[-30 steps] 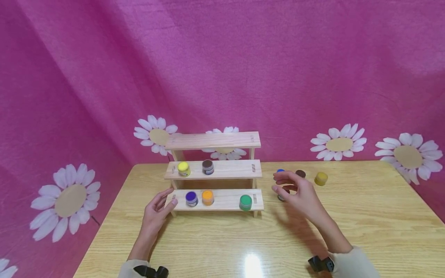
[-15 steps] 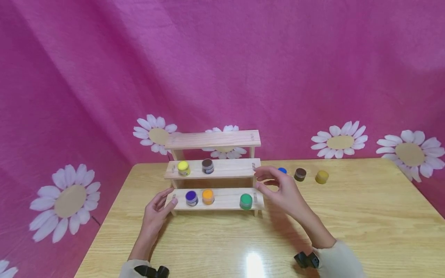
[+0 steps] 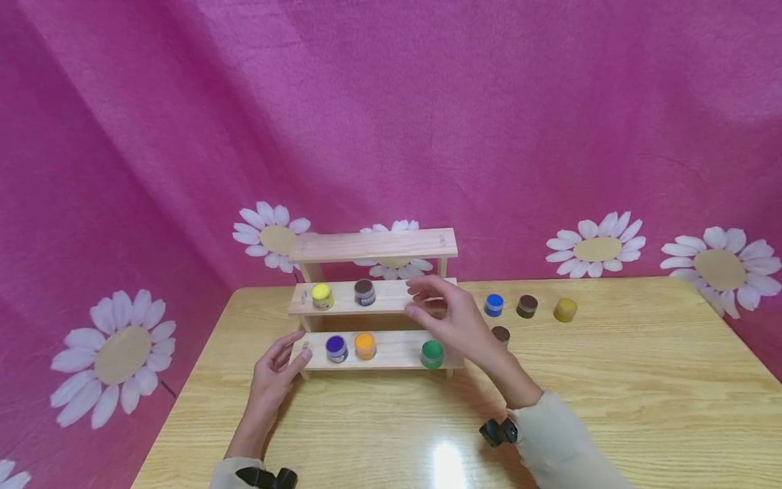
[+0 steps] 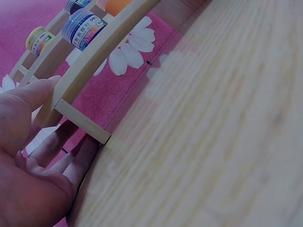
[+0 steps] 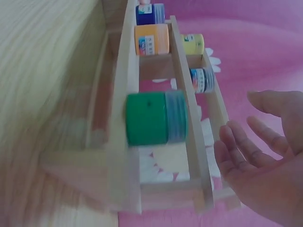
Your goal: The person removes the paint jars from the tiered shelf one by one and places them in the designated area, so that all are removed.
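A three-step wooden display rack (image 3: 397, 350) stands at the back of the table. My left hand (image 3: 271, 372) holds the left end of its lowest step; in the left wrist view the thumb lies on the board, fingers below. On that step are a purple paint jar (image 3: 336, 349), an orange paint jar (image 3: 365, 346) and a green paint jar (image 3: 432, 354). The middle step bears a yellow paint jar (image 3: 322, 297) and a dark brown paint jar (image 3: 364, 292). My right hand (image 3: 449, 316), fingers loosely bent and holding nothing, hovers by the middle step's right part.
Right of the rack, on the table (image 3: 611, 380), stand a blue paint jar (image 3: 493, 305), a brown paint jar (image 3: 527, 306), a mustard-yellow paint jar (image 3: 565, 310) and a dark paint jar (image 3: 501, 335) nearer me. A pink flowered cloth (image 3: 489, 136) hangs behind.
My right hand has moved left from beside the dark jar on the table to the rack's middle step, uncovering the blue and dark jars. My left hand has stayed put.
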The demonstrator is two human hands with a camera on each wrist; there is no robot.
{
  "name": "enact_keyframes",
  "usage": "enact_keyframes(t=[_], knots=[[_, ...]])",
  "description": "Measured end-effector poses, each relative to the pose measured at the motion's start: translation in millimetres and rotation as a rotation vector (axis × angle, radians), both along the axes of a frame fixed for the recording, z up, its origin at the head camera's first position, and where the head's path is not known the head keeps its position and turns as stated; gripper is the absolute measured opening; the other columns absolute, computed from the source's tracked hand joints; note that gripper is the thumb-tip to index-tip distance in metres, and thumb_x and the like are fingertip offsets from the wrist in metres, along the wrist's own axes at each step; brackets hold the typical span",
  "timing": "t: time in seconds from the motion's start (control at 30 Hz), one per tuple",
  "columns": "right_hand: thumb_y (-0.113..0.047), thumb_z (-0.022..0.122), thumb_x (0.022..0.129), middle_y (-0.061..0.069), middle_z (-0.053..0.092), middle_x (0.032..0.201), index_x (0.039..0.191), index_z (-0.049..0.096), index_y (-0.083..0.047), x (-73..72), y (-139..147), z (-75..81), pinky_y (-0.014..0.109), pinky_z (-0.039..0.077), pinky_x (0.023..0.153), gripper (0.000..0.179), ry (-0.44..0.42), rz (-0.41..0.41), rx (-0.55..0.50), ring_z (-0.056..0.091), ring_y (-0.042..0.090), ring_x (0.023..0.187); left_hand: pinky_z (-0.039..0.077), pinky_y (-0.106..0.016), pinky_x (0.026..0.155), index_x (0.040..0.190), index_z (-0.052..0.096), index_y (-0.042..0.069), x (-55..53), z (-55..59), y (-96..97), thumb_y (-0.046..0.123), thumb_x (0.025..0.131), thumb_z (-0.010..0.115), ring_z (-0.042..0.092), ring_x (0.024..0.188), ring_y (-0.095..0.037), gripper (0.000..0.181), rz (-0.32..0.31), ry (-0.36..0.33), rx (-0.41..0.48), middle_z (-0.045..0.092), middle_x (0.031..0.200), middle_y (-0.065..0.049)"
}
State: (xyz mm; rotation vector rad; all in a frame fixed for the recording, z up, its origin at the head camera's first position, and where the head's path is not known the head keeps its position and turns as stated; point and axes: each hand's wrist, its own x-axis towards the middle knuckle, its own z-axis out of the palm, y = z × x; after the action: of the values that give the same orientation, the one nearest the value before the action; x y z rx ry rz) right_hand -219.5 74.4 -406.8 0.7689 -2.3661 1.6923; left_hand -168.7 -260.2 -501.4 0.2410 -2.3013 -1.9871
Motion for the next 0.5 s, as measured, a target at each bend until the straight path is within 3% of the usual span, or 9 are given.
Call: enact_keyframes(t=[0.27,0.5], knots=[[-0.008,0.079,0.091,0.020,0.066,0.123,0.131,0.065,-0.003,-13.8,-31.0,3.0,0.044,0.055,0.100,0.043,0.028,0.024,-0.011,0.064,0.035,0.115,0.030,-0.048,0.122,0.143,0.057,0.007,-0.8,-1.2,-1.0,0.023,0.097,0.074,0.033,0.150,-0.032,0.052,0.002,0.013,0.006,0.048,0.156,-0.012],[-0.006,0.079,0.089,0.015,0.066,0.128,0.132,0.064,-0.004,-25.6,-51.0,-1.3,0.042,0.052,0.104,0.045,0.057,0.022,-0.010,0.063,0.032,0.117,0.033,-0.046,0.120,0.144,0.057,0.008,-1.8,-1.3,-0.3,0.024,0.097,0.075,0.035,0.149,-0.031,0.053,-0.001,0.005,0.009,0.048,0.155,-0.011]])
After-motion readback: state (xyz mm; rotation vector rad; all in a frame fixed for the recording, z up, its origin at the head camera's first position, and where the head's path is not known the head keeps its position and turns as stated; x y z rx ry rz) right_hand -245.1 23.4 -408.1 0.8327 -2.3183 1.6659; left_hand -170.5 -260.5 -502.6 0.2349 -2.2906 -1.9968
